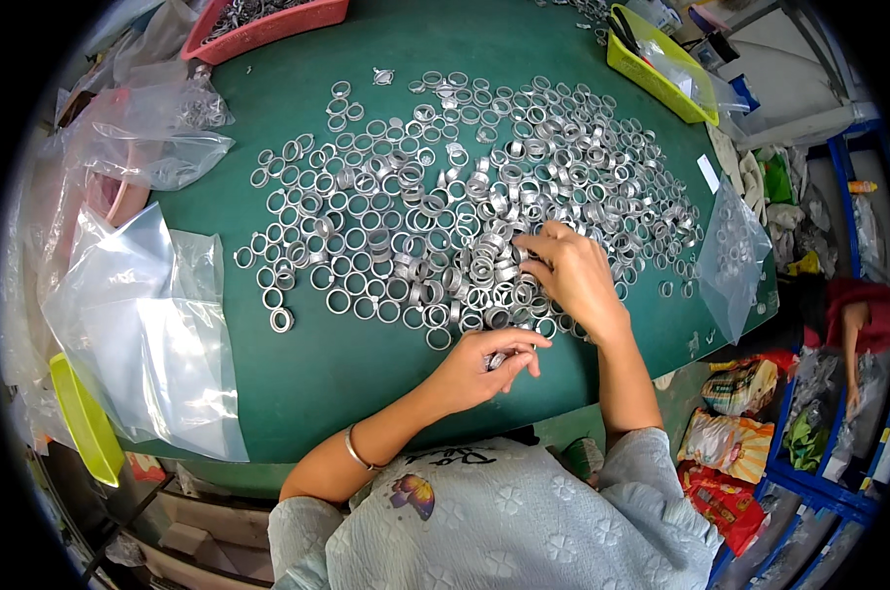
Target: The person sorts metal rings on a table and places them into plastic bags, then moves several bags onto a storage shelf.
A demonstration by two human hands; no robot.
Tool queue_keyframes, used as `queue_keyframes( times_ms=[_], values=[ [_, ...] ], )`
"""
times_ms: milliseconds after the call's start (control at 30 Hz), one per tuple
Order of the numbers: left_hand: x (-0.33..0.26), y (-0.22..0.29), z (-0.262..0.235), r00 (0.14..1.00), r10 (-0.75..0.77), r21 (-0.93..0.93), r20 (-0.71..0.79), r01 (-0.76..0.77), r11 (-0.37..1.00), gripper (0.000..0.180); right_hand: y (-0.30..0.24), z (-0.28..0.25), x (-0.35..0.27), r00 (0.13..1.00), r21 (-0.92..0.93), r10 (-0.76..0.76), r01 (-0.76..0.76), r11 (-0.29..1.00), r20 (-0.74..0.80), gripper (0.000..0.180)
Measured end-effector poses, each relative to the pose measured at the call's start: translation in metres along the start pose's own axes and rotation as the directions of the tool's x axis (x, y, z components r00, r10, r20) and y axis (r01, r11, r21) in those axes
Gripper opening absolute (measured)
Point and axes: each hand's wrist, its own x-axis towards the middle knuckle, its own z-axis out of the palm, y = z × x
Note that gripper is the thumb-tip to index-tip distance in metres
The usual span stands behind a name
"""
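Note:
Many silvery metal rings (356, 239) lie spread over the green table (297, 393), some flat, others on edge or heaped together. They crowd most thickly from the middle to the right. My right hand (573, 275) reaches into this heap with thumb and forefinger bent around a metal ring; the fingertips partly hide it. Nearer to me, at the front of the heap, my left hand (486, 369) is curled loosely around a few metal rings, which show between its fingers and thumb. A silver bangle (356, 450) circles my left wrist.
Clear plastic bags (160, 334) cover the table's left side. At the back stand a red basket (268, 25) of metal parts and a yellow-green basket (661, 74). A bag holding rings (732, 261) lies at the right edge. Another person's arm (851, 344) shows beside blue shelving (829, 501).

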Motion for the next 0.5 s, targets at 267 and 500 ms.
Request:
queue_keyframes(
  times_ms=[267, 500],
  values=[
    [0.0, -0.002, 0.003, 0.985, 0.152, 0.187, -0.077, -0.136, 0.973, 0.022, 0.042, -0.019, -0.019, 0.973, 0.913, 0.042, -0.196, -0.358, 0.226, 0.025],
    [0.002, -0.004, 0.005, 0.956, 0.271, 0.368, -0.11, -0.214, 0.905, 0.023, 0.046, 0.004, -0.005, 0.962, 0.951, 0.095, -0.232, -0.206, 0.255, 0.021]
  ],
)
